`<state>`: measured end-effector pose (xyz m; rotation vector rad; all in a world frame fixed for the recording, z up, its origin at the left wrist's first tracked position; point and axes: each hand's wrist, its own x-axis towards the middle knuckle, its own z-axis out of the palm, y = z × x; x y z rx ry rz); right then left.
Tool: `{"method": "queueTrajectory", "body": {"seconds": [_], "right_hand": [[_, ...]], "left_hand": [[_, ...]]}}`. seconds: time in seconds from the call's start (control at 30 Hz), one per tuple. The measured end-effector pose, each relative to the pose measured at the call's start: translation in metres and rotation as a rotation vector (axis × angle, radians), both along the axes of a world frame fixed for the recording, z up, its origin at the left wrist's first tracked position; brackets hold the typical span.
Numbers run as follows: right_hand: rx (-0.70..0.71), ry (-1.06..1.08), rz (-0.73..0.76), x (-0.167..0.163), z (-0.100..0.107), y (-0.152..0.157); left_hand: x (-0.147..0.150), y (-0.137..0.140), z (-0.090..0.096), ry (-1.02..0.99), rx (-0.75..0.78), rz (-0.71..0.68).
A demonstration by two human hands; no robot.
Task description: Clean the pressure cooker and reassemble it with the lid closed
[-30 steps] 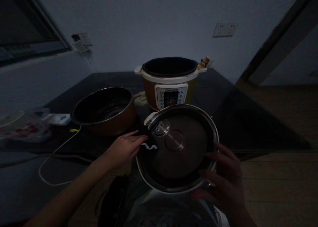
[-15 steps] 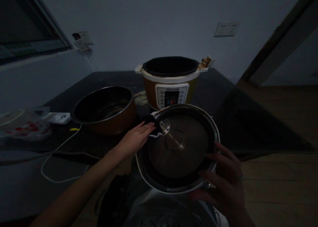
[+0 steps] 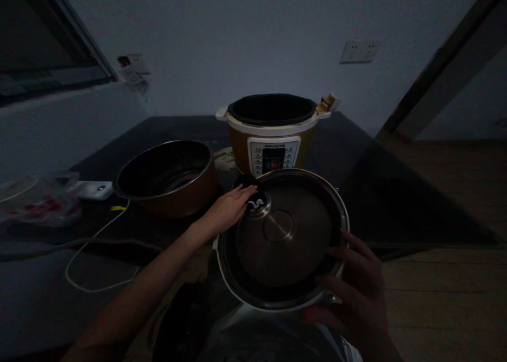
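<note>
A round pressure-cooker lid [image 3: 304, 230] is tilted up in front of me, its metal inner side facing me and a dark ring around the rim. My right hand [image 3: 354, 283] grips the lid's lower right edge, fingers over the rim. With my left hand [image 3: 232, 209] I press a black cloth [image 3: 247, 182] with a white mark against the lid's upper left, beside a small round metal fitting [image 3: 261, 209]. Part of the cloth is hidden under my fingers. Behind the lid stands the uncovered electric pressure cooker [image 3: 241, 148].
A brown inner pot [image 3: 186, 198] with a dark inside sits on the dark table [image 3: 376, 193], left of the cooker. Further left lie a white power strip [image 3: 95, 189], a white cable [image 3: 95, 235] and a clear plastic bag [image 3: 43, 203]. Wall sockets [image 3: 360, 51] are behind.
My left hand and the cloth have slid right and slightly up across the lid, now partly covering the metal fitting. The right hand keeps its hold, and the lid has barely moved.
</note>
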<state>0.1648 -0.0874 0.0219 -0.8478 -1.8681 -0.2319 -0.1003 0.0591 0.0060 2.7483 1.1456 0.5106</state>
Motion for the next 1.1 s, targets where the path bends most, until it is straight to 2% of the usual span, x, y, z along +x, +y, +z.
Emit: {"method": "queueTrajectory", "body": {"seconds": [0.13, 0.33, 0.6, 0.87, 1.1], "right_hand": [[-0.006, 0.023, 0.01, 0.0, -0.003, 0.0], [-0.034, 0.028, 0.004, 0.001, -0.003, -0.002], [-0.032, 0.012, 0.009, 0.001, -0.002, -0.002], [-0.021, 0.006, 0.01, 0.001, -0.003, -0.002], [-0.02, 0.023, 0.006, 0.002, -0.005, -0.001]], "left_hand": [[0.011, 0.007, 0.005, -0.066, -0.018, -0.027], [0.044, 0.015, 0.015, -0.13, -0.023, -0.12], [0.07, 0.017, 0.027, -0.195, -0.061, -0.298], [0.05, 0.023, 0.02, -0.151, -0.097, -0.175], [0.034, 0.012, 0.018, -0.232, -0.173, -0.043]]}}
